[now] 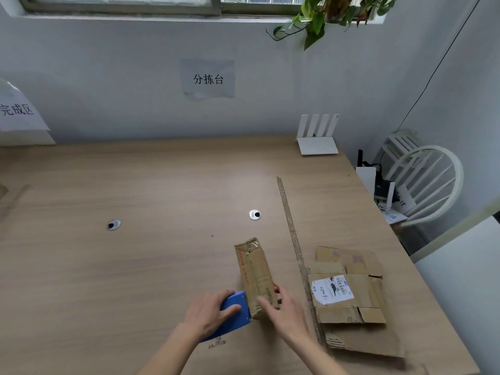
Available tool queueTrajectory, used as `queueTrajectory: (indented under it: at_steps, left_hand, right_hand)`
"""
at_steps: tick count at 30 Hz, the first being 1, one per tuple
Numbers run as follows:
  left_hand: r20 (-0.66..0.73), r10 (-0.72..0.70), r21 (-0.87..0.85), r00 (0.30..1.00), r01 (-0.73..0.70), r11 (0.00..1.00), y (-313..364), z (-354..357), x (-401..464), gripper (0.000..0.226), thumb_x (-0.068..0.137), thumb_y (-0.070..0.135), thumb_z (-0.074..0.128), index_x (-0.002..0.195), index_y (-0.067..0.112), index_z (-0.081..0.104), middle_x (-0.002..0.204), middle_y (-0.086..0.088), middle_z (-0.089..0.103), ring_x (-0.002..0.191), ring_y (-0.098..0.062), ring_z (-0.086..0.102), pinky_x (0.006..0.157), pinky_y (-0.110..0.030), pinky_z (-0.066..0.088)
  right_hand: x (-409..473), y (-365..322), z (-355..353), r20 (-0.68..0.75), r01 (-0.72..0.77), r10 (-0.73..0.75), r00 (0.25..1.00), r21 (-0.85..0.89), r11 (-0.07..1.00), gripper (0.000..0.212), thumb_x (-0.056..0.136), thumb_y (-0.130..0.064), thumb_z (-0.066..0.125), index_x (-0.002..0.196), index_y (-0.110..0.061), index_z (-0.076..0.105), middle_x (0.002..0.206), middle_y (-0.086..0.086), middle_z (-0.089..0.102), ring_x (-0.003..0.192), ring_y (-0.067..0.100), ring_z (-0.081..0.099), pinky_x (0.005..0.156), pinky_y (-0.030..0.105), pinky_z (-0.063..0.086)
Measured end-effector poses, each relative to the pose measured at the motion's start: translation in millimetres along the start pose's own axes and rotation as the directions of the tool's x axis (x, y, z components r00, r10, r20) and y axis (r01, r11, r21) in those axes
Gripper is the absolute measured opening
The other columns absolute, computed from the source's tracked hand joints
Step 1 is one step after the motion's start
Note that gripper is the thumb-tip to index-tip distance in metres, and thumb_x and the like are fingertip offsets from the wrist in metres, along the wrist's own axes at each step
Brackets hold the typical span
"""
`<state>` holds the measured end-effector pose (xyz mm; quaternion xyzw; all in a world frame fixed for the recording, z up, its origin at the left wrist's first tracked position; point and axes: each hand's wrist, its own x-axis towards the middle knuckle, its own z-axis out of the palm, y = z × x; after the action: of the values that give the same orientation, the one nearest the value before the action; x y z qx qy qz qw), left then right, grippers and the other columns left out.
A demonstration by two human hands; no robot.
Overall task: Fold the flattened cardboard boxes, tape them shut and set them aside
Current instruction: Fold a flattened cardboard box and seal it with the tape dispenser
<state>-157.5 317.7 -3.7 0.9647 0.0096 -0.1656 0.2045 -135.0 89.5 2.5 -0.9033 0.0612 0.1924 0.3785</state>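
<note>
A small folded cardboard box (254, 269), long and narrow, lies on the wooden table (135, 266) near the front edge. My left hand (208, 312) grips a blue tape dispenser (236, 315) pressed against the box's near end. My right hand (284, 307) rests on the box's near right side, fingers spread over it. To the right lies a stack of flattened cardboard boxes (351, 301), the top one bearing a white shipping label (332, 289).
A long thin strip (293, 239) runs across the table between the box and the flat stack. Two round cable holes (255, 214) (113, 224) sit mid-table. A white router (318, 136) stands at the back right. A white chair (424, 182) is beyond the right edge.
</note>
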Motion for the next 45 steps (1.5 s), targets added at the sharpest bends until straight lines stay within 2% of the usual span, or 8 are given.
queueTrajectory:
  at_steps: [4,9,15,20,27,34,37,45]
  left_hand:
    - [-0.004,0.019,-0.007,1.000,-0.019,1.000,14.4,-1.4,6.9,0.058,0.084,0.076,0.036,0.131,0.046,0.053,0.107,0.012,0.069,0.085,-0.011,0.063,0.076,-0.033,0.053]
    - [-0.033,0.046,-0.048,0.998,-0.047,0.998,21.2,-3.3,12.0,0.065,0.083,0.080,0.033,0.137,0.047,0.049,0.114,0.013,0.069,0.090,-0.010,0.063,0.073,-0.030,0.047]
    - [-0.019,0.061,-0.054,0.998,-0.062,0.997,44.3,-4.2,23.3,0.065,0.082,0.082,0.031,0.137,0.050,0.044,0.116,0.015,0.069,0.090,-0.009,0.063,0.077,-0.032,0.051]
    - [-0.036,0.034,-0.041,0.999,-0.036,0.999,50.0,5.6,28.2,0.066,0.082,0.081,0.030,0.137,0.048,0.046,0.115,0.015,0.069,0.087,-0.007,0.062,0.074,-0.028,0.049]
    - [-0.084,-0.015,0.029,0.996,0.018,0.999,49.3,10.0,26.2,0.064,0.083,0.081,0.030,0.137,0.050,0.045,0.113,0.015,0.069,0.090,-0.010,0.065,0.067,-0.028,0.046]
    - [-0.031,-0.087,0.313,0.996,0.092,0.945,66.8,19.1,33.9,0.039,0.096,0.061,0.042,0.121,0.033,0.053,0.111,0.000,0.071,0.098,-0.027,0.066,0.070,-0.035,0.047]
    - [-0.064,-0.145,0.261,0.987,0.157,0.952,50.5,20.0,31.6,0.044,0.097,0.063,0.041,0.134,0.040,0.047,0.113,0.002,0.069,0.100,-0.023,0.066,0.070,-0.035,0.045]
    - [-0.029,-0.257,0.157,0.966,0.258,0.953,18.1,56.7,23.8,0.061,0.102,0.042,0.044,0.157,0.042,0.018,0.114,-0.007,0.059,0.104,-0.025,0.060,0.078,-0.034,0.041]
  right_hand:
    - [9.7,-8.3,-0.8,0.020,-0.022,0.026,0.999,-0.169,0.985,0.094,0.058,-0.079,0.064,0.139,-0.034,0.046,0.131,-0.009,0.056,0.121,0.015,0.055,0.093,0.031,0.048]
    - [24.5,0.6,-24.6,0.039,-0.005,0.006,0.999,-0.033,0.999,0.082,0.070,-0.058,0.079,0.141,-0.035,0.045,0.132,-0.009,0.061,0.121,0.015,0.057,0.100,0.036,0.049]
    - [27.8,10.2,-38.5,0.034,0.148,-0.144,0.989,-0.211,0.966,0.076,0.095,-0.043,0.062,0.155,-0.053,0.015,0.164,-0.002,0.021,0.146,0.021,0.036,0.112,0.040,0.040]
    - [28.7,12.4,-38.7,0.106,0.135,-0.108,0.989,-0.304,0.943,0.073,0.094,-0.067,0.047,0.155,-0.054,0.010,0.170,-0.001,-0.002,0.153,0.025,0.022,0.116,0.045,0.036]
    - [29.1,12.4,-32.6,0.048,0.109,-0.099,0.994,-0.276,0.955,0.082,0.084,-0.061,0.059,0.155,-0.052,0.019,0.136,0.002,0.048,0.124,0.024,0.054,0.100,0.035,0.047]
    - [20.8,9.0,-16.4,-0.006,0.083,-0.090,0.996,-0.337,0.938,0.085,0.079,-0.048,0.058,0.155,-0.049,0.019,0.146,0.008,0.041,0.119,0.024,0.057,0.092,0.031,0.050]
    - [26.3,15.0,-31.4,0.017,0.156,-0.158,0.987,-0.301,0.941,0.084,0.077,-0.048,0.061,0.152,-0.051,0.023,0.138,0.003,0.045,0.109,0.017,0.058,0.091,0.030,0.054]
    - [35.4,32.2,-43.7,0.004,0.192,-0.193,0.981,-0.157,0.969,0.078,0.076,-0.067,0.066,0.145,-0.056,0.032,0.148,-0.003,0.040,0.126,0.019,0.054,0.099,0.037,0.051]
